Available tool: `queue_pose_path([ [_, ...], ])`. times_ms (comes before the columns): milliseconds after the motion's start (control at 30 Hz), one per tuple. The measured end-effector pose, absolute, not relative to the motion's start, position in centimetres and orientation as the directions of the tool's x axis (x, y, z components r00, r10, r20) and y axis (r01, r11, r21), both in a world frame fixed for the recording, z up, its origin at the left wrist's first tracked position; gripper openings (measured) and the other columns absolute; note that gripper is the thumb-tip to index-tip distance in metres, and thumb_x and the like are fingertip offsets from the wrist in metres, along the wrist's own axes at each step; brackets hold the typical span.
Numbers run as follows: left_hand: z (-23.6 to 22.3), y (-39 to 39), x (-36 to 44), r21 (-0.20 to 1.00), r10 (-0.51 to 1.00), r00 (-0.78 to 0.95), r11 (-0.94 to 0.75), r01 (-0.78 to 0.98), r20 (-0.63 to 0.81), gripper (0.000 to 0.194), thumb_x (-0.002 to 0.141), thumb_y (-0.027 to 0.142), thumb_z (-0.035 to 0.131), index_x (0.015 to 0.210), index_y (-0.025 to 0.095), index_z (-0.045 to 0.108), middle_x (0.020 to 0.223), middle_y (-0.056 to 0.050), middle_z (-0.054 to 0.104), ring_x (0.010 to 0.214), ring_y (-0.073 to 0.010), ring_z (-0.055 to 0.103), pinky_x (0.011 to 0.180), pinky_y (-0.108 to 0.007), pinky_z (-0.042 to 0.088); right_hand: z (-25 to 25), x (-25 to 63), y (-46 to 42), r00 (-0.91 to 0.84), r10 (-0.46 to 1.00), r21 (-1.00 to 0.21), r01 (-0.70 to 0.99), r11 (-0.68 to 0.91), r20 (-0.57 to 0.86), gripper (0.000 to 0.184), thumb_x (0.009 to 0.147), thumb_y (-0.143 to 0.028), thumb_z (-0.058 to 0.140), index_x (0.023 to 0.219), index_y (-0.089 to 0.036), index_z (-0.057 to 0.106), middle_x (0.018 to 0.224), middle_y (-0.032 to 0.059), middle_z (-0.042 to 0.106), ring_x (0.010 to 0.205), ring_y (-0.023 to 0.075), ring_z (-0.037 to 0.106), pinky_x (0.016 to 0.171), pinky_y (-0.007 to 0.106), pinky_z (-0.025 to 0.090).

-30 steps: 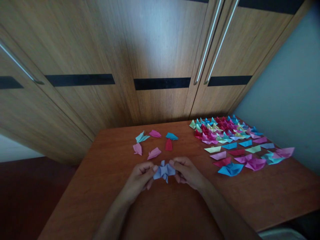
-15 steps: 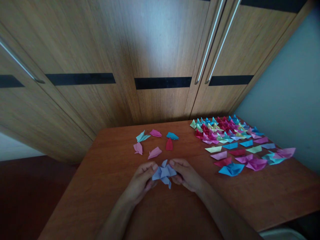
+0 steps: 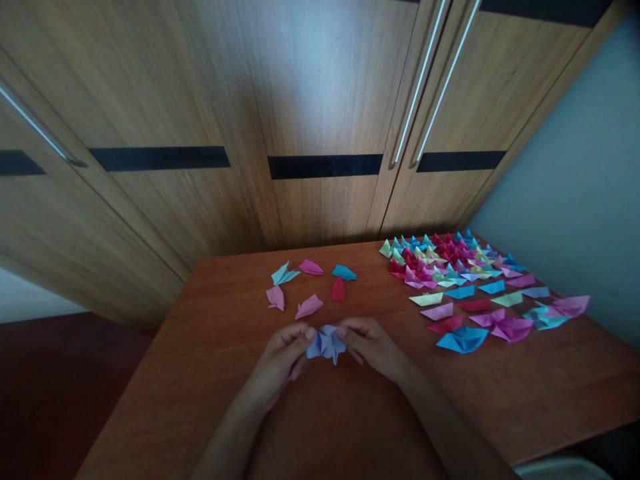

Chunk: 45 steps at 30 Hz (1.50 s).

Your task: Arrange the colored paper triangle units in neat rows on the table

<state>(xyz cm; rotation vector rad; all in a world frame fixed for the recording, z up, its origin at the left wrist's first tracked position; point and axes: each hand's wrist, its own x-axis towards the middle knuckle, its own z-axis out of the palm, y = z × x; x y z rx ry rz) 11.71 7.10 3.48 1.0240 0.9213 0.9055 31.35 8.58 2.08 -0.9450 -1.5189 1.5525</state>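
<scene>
A lavender folded paper piece (image 3: 327,343) is stretched between my two hands, above the near middle of the table. My left hand (image 3: 286,357) pinches its left end between thumb and fingers. At the other end, my right hand (image 3: 369,343) grips a corner in the same way. Small flaps stick out from the paper's middle, and its ends are partly hidden by my fingers. Just beyond my hands lie a pink folded paper (image 3: 309,306) and a red one (image 3: 339,289).
On the brown wooden table (image 3: 215,347), several folded papers lie loosely, among them a blue one (image 3: 345,272). Rows of colourful paper boats (image 3: 450,260) fill the right back, with a blue boat (image 3: 463,339) nearest. Behind stands a wooden wardrobe (image 3: 320,207); a wall (image 3: 565,200) bounds the right.
The lavender paper has drawn together: the flaps that stuck out at its top and bottom are now shorter and folded in. My right hand has shifted slightly left. The other papers lie unmoved.
</scene>
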Motion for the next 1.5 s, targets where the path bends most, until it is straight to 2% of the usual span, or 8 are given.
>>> queue_pose_path([
  [133,4.3,7.3,11.5,0.971,0.924,0.3,0.218,0.103,-0.239,0.042,0.082,0.05,0.059,0.057,0.017,0.052,0.042,0.009,0.036,0.04,-0.0055,0.025,0.041,-0.02,0.018,3.0,32.9,9.2,-0.286,0.947,-0.975,0.126,0.185,0.143,0.035,0.088,-0.047,0.054,0.097,-0.019,0.072,0.088,0.0049,0.07,0.079,0.0165,0.061,0.069,0.026,0.047],
  [233,4.7,7.3,11.6,0.958,0.911,0.315,0.21,0.196,-0.264,0.045,0.082,0.054,0.056,0.057,0.017,0.051,0.042,0.009,0.036,0.04,-0.0063,0.027,0.042,-0.02,0.021,3.5,33.7,9.3,-0.203,0.951,-0.932,0.231,0.278,0.234,0.028,0.088,-0.042,0.057,0.1,-0.022,0.073,0.089,0.0048,0.067,0.081,0.0172,0.06,0.071,0.028,0.046],
  [400,4.4,7.3,11.6,0.937,0.86,0.396,0.227,0.266,-0.321,0.047,0.08,0.058,0.055,0.056,0.018,0.051,0.042,0.008,0.037,0.039,-0.007,0.028,0.041,-0.021,0.02,4.2,33.6,8.9,-0.435,0.853,-0.882,0.227,0.414,0.288,0.035,0.084,-0.037,0.064,0.116,-0.024,0.066,0.088,0.0025,0.057,0.082,0.015,0.054,0.073,0.027,0.044],
  [467,4.2,7.3,11.6,0.93,0.844,0.417,0.233,0.284,-0.338,0.046,0.079,0.058,0.056,0.056,0.018,0.051,0.042,0.009,0.037,0.039,-0.0073,0.029,0.041,-0.021,0.02,4.2,33.2,8.8,-0.525,0.804,-0.873,0.208,0.44,0.28,0.031,0.083,-0.037,0.064,0.112,-0.025,0.068,0.089,0.0026,0.057,0.084,0.0148,0.055,0.075,0.027,0.044],
  [733,4.1,7.7,10.9,0.931,0.847,0.413,0.232,0.281,-0.336,0.044,0.079,0.057,0.056,0.059,0.018,0.051,0.048,0.008,0.036,0.044,-0.0078,0.029,0.042,-0.021,0.021,4.3,32.9,8.7,-0.537,0.805,-0.885,0.206,0.417,0.254,0.018,0.085,-0.035,0.062,0.085,-0.021,0.073,0.08,0.0029,0.062,0.077,0.0144,0.057,0.072,0.027,0.043],
  [1100,3.8,8.9,9.9,0.948,0.988,0.064,0.113,0.298,-0.138,0.029,0.083,0.044,0.053,0.076,0.018,0.062,0.051,0.005,0.048,0.046,-0.0111,0.038,0.046,-0.021,0.026,2.9,32.3,8.7,-0.246,0.939,-0.825,0.459,0.33,0.239,0.012,0.084,-0.029,0.056,0.078,-0.02,0.062,0.069,-0.0007,0.061,0.057,0.0106,0.05,0.053,0.022,0.035],
  [1300,4.1,8.1,11.2,0.956,0.99,0.107,0.062,0.288,-0.096,0.027,0.08,0.043,0.057,0.07,0.018,0.063,0.054,0.003,0.053,0.051,-0.0131,0.046,0.05,-0.022,0.032,2.1,32.1,6.9,-0.107,0.951,-0.759,0.579,0.297,0.291,0.008,0.084,-0.025,0.053,0.077,-0.021,0.055,0.067,-0.0006,0.06,0.057,0.0121,0.053,0.054,0.024,0.037],
  [1500,4.0,7.6,12.0,0.938,0.99,0.144,-0.043,0.343,-0.007,0.025,0.083,0.039,0.055,0.07,0.019,0.061,0.058,0.002,0.053,0.057,-0.0145,0.049,0.055,-0.023,0.034,0.9,31.5,5.4,-0.101,0.941,-0.684,0.663,0.305,0.322,0.006,0.086,-0.021,0.05,0.081,-0.022,0.053,0.071,0.0011,0.063,0.061,0.0137,0.058,0.058,0.024,0.038],
])
